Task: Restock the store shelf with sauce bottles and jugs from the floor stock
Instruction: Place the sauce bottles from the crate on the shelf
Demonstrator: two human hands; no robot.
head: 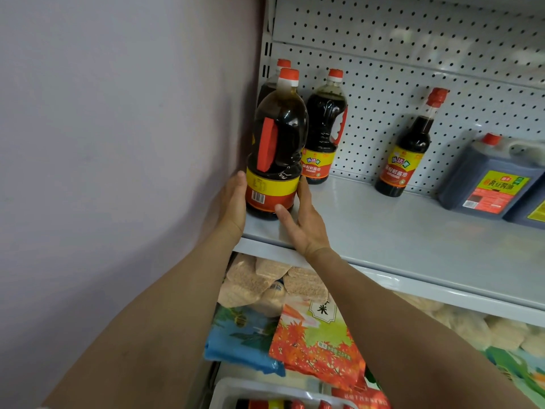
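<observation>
While both arms reach up to the shelf (383,231), the step in hand looks like setting a big sauce jug (275,149) into the front left corner, hard by the wall (118,113). The left hand (233,205) lies flat against the jug's left side, fingers straight and together, pressing without wrapping it. Between the two hands the jug stands upright on the shelf near the front edge, its barcode and red handle turned outward. The right hand (303,222) cups the lower right of the label, fingers nearly straight, thumb across the base; neither hand really grips.

Just past the right fingertips stands a matching jug (323,128), another behind the held one. Well beyond to the right are a slim bottle (408,149) and a square dark jug (489,175).

I'd judge the next move calls for turning the label forward, nudging it back into line, then fetching more stock.
</observation>
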